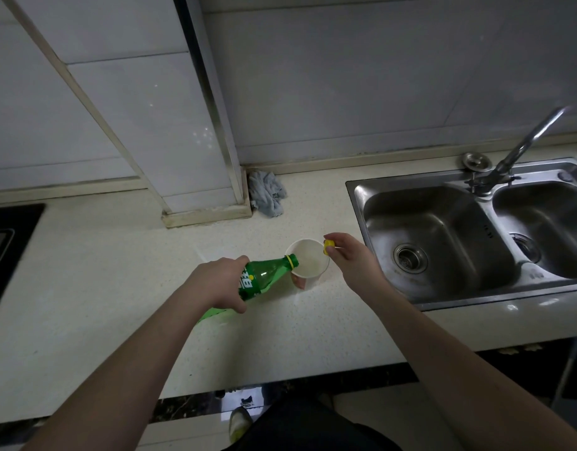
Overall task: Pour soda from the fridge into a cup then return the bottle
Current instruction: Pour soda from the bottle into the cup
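My left hand (pixel 220 281) grips a green soda bottle (pixel 267 275) round its labelled middle and holds it tipped to the right, its open mouth over the rim of a white paper cup (pixel 308 263). The cup stands upright on the pale countertop (pixel 118 304). Just right of the cup's rim, my right hand (pixel 352 258) pinches the yellow bottle cap (pixel 328 247) between thumb and fingers. The bottle's lower end is hidden behind my left hand and forearm.
A steel double sink (pixel 443 236) with a tap (pixel 521 148) lies right of the cup. A crumpled grey cloth (pixel 267 193) sits at the wall by a tiled column (pixel 196 177). A black hob (pixel 4 249) is at the far left. The counter's front edge runs below my arms.
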The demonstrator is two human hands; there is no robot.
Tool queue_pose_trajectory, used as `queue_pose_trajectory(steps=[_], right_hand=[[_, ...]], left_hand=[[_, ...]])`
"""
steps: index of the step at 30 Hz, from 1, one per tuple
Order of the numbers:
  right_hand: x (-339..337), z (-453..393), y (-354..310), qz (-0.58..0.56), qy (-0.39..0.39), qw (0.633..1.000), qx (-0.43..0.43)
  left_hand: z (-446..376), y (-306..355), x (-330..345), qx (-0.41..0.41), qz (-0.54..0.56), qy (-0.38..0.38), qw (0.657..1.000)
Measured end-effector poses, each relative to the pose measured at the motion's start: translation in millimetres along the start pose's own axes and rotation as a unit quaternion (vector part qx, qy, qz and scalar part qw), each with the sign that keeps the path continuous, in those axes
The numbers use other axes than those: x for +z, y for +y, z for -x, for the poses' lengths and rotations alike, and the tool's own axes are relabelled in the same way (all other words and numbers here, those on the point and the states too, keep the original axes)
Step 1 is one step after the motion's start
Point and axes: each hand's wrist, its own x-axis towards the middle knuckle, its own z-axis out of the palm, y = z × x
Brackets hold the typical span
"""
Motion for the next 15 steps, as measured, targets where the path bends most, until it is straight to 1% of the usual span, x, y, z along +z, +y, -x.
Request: queue_pose_trajectory(steps=[7, 11, 15], right_hand=[[0.8, 0.1, -2.7, -0.003, 0.005, 1.000, 0.004], [-0.5, 1.3, -6.0, 0.014, 0.013, 1.000, 0.001], [-0.3, 0.8, -5.6, 0.008, 0.006, 1.000, 0.011]], left_hand=[[1.0, -1.7, -5.8, -0.003, -0.015, -0.001, 1.000], [1.2, -1.8, -7.9, -0.003, -0.021, -0.005, 1.000], [0.8, -2.2, -9.4, -0.002, -0.026, -0.004, 1.000]])
